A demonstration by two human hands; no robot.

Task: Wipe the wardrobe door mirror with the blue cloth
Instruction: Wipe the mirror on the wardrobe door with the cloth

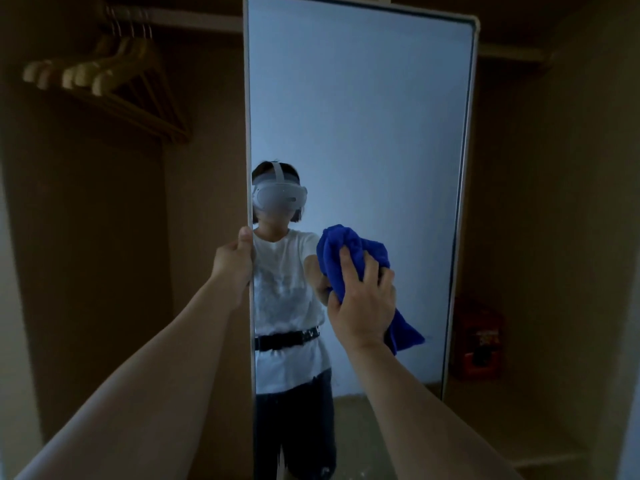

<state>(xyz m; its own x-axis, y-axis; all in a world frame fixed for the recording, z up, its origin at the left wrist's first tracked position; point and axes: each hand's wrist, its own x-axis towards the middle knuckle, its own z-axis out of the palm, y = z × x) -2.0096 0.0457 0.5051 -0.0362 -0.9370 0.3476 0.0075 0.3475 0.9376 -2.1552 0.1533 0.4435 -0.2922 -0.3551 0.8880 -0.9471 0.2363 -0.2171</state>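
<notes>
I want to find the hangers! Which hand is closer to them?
Left. The left hand grips the mirror door's left edge, below and right of the hangers. The right hand presses the cloth against the glass, farther right.

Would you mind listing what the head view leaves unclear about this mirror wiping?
- Left hand: fingers hidden behind the mirror edge it grips.
- Blue cloth: part covered by the right hand gripping it.
- Red object: dim, blurred, unidentifiable.
- Hangers: blurred, uncountable.
</notes>
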